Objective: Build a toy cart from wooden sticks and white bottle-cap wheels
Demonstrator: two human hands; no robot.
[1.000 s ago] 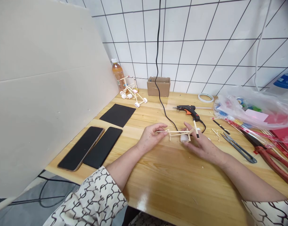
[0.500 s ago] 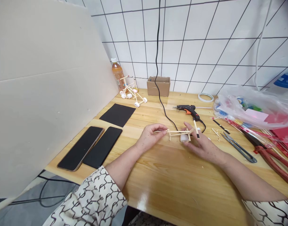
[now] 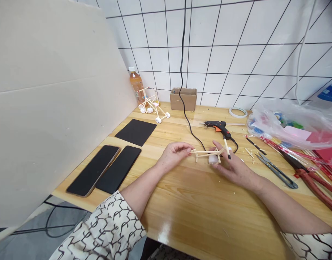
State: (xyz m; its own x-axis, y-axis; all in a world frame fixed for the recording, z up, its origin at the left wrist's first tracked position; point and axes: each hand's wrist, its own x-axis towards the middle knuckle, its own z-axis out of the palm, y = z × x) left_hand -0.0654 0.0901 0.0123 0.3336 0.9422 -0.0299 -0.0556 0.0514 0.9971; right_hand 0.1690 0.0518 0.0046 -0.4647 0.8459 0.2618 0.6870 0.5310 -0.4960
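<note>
A small frame of thin wooden sticks (image 3: 205,154) spans the gap between my hands above the table. My left hand (image 3: 173,155) is closed, pinching the frame's left end between thumb and fingers. At its right end, my right hand (image 3: 232,169) holds the frame with the thumb below and the fingers behind. A stick with a black tip (image 3: 227,148) stands up by those fingers, and how it joins the frame is hard to see. Close to the right thumb is a white cylinder (image 3: 212,159); whether it touches the frame I cannot tell.
A black glue gun (image 3: 216,125) lies behind my right hand, its cable nearby. Snips (image 3: 276,171), red-handled pliers (image 3: 314,180) and a plastic bag (image 3: 290,122) are to the right. Two phones (image 3: 119,169), a black sheet (image 3: 136,132) and a wheeled stick model (image 3: 152,104) are left.
Both hands keep their hold on the stick frame in almost the same place. The view has shifted very slightly; nothing else has visibly moved.
</note>
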